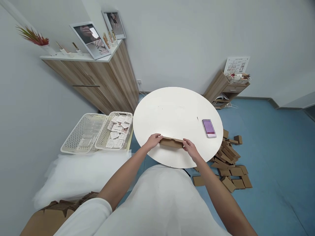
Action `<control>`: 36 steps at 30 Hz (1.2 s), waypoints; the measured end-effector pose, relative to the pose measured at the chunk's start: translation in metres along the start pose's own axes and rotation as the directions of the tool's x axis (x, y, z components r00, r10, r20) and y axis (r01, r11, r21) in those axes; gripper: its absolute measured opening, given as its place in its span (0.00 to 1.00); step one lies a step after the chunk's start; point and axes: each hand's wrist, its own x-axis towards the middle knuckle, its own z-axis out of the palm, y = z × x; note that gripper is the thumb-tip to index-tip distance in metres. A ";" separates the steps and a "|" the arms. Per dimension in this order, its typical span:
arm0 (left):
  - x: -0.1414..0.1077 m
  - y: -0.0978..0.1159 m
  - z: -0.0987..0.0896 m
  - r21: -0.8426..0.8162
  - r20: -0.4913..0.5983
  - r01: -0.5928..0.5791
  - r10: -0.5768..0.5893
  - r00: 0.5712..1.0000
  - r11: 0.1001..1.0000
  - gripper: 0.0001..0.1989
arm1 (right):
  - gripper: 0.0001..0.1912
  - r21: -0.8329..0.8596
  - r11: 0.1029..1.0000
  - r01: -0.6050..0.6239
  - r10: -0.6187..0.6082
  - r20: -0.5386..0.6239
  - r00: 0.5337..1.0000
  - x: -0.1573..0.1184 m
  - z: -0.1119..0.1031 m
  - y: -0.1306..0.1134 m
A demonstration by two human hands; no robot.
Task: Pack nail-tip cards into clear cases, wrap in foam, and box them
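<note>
A small brown cardboard box (171,143) lies lengthwise across the near part of a round white table (177,108). At its left end, my left hand (155,140) grips the cardboard with the fingers bent over the corner. My right hand (190,147) holds the opposite end, thumb and fingers closed on the edge. The box's long side faces me, and a notch shows in its upper edge. I cannot make out its inside. To the right on the tabletop lies a purple, pixelated flat item (209,128), apart from both hands.
Many folded cardboard boxes (228,157) are heaped on the blue floor at right. White baskets (83,132) stand at left, one holding printed cards (118,131). White plastic sheeting (83,173) and flat cardboard (51,219) are nearer me. A wooden cabinet (98,78) stands behind.
</note>
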 end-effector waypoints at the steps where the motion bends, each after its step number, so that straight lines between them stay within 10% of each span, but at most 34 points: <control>1: -0.001 -0.002 -0.002 -0.037 0.034 0.029 -0.028 0.999 0.999 0.25 | 0.28 0.008 1.000 -0.008 0.008 0.006 1.000 -0.002 0.000 0.002; 6: -0.002 -0.014 -0.003 -0.107 0.139 0.072 -0.057 0.989 0.992 0.27 | 0.28 0.015 0.999 -0.048 0.047 0.013 0.999 -0.007 0.005 0.007; 22: 0.006 -0.042 0.016 0.050 0.013 -0.184 0.183 0.983 0.982 0.22 | 0.27 -0.018 0.999 0.047 -0.048 -0.091 0.995 -0.009 0.013 0.015; 36: -0.015 -0.056 0.088 -0.122 -0.015 -0.158 0.158 0.987 0.980 0.27 | 0.33 -0.016 0.999 0.040 -0.042 -0.215 0.976 -0.031 0.004 0.061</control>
